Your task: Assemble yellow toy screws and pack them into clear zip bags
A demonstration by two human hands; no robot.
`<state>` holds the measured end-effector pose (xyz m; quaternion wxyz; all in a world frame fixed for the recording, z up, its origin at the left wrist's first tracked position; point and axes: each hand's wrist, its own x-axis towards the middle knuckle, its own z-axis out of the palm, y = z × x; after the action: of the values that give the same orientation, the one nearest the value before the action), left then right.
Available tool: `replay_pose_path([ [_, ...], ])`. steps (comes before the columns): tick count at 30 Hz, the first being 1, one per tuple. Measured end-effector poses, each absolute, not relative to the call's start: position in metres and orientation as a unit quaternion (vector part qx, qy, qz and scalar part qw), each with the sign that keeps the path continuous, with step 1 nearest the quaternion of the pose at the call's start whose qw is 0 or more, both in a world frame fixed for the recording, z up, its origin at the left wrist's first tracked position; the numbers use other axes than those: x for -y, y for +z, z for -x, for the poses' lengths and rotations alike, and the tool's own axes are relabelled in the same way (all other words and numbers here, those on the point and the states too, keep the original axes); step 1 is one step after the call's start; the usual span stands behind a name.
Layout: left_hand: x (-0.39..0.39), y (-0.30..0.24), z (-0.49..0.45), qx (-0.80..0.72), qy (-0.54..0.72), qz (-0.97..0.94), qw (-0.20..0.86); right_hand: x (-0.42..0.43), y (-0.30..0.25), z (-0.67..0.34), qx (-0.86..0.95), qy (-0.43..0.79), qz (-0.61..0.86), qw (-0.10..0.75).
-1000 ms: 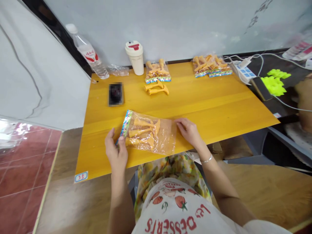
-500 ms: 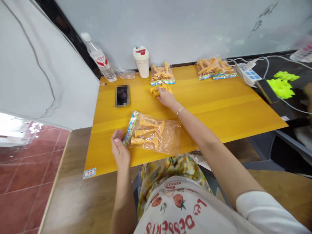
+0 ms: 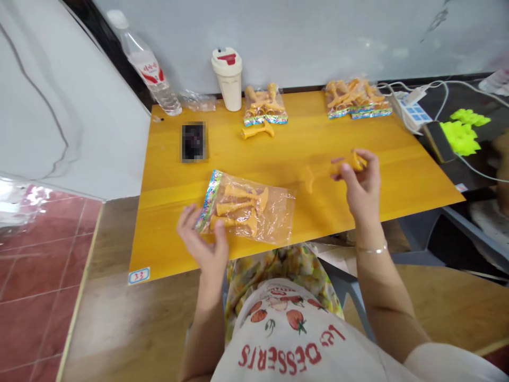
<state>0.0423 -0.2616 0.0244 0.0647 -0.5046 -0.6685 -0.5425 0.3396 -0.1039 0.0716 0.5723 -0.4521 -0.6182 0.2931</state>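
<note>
Gripping a hammer-shaped orange toy [image 3: 359, 160] in the right hand [image 3: 362, 192], raised over the right part of the table [image 3: 286, 154], closing thumb and fingers around it. Blurring too much there for telling its full outline. Wearing a silvery bracelet [image 3: 374, 249] on that wrist.

Spreading the left hand [image 3: 205, 246] fairly wide at the near left corner of a clear plastic bag [image 3: 278, 212], placing the thumb over the bag and the fingers beside its printed strip [image 3: 209, 199]. Not showing clearly how firmly it is touching there. Seeing the bag lying flat near the front edge of the table, pointing its colourful strip left and its bare clear end right. Showing three orange toys [image 3: 235, 207] inside, lying side by side with their crosswise heads toward the right, partly covering the nearest with the left thumb.

Noticing one loose orange toy [image 3: 254, 131] lying farther back, just in front of a filled packet [image 3: 265, 104]. Seeing more filled packets [image 3: 353, 95] lying at the back right, near a white power strip [image 3: 415, 112] and yellow-green pieces [image 3: 461, 135]. Finding a white lidded cup [image 3: 228, 82] standing left of the middle packet, with crumpled clear plastic [image 3: 199, 101] and a water bottle [image 3: 149, 71] farther left. Viewing a pixelated dark rectangle [image 3: 194, 142] in front of them, and a label reading 33 [image 3: 139, 276] at the near left corner of the table.
</note>
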Motion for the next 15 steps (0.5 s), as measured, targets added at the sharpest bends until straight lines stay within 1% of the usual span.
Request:
replay_pose_path([
  [3, 0.257, 0.038, -0.086, 0.625, -0.468, 0.624, 0.020, 0.158, 0.055, -0.358, 0.517, 0.349, 0.488, 0.611],
  [8, 0.241, 0.037, -0.129, 0.655, -0.341, 0.674, -0.006, 0.213, 0.027, -0.355, 0.403, 0.429, 0.544, 0.598],
  [11, 0.236, 0.037, -0.129, 0.659, -0.325, 0.678, -0.016, 0.228, 0.021, -0.342, 0.397, 0.466, 0.543, 0.575],
  [15, 0.236, 0.045, -0.126, 0.644, -0.362, 0.674, -0.016, 0.231, 0.019, -0.315, 0.414, 0.523, 0.508, 0.545],
])
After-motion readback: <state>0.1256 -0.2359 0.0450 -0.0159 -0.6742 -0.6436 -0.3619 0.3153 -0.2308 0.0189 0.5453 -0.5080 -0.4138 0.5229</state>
